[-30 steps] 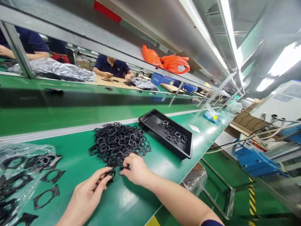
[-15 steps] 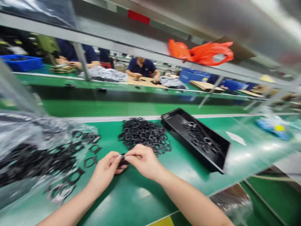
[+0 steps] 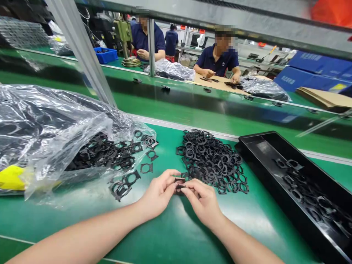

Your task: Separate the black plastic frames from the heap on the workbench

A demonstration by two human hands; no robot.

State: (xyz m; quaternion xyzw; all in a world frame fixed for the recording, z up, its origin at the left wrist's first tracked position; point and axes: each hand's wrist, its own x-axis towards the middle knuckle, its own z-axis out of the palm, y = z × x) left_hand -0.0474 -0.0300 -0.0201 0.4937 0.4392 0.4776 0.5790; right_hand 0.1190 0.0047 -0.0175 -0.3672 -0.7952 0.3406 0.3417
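Observation:
Between my two hands are small flat black plastic parts (image 3: pixel 180 186), seen nearly edge-on and partly covered by the fingers. My left hand (image 3: pixel 158 190) grips them from the left, thumb and fingers closed. From the right, my right hand (image 3: pixel 202 200) pinches the same parts. Just beyond the fingers lies a heap of black ring-shaped plastic parts (image 3: pixel 211 157). Left of my hands, similar loose black frames (image 3: pixel 121 189) lie on the green table (image 3: pixel 165 234), near a clear plastic bag (image 3: pixel 68 139) with many more spilling from its mouth.
A long black tray (image 3: pixel 264 176) holding several black rings stands at right. A metal post (image 3: pixel 85 55) rises behind the bag. Across a green conveyor (image 3: pixel 165 101) with spaced black parts, a person (image 3: pixel 217 58) works at cardboard; another person (image 3: pixel 150 40) sits farther left.
My view has swung left, so the hands, heap and tray appear farther right and more of the bag shows. Both hands still hold the black parts, now with a gap visible between them.

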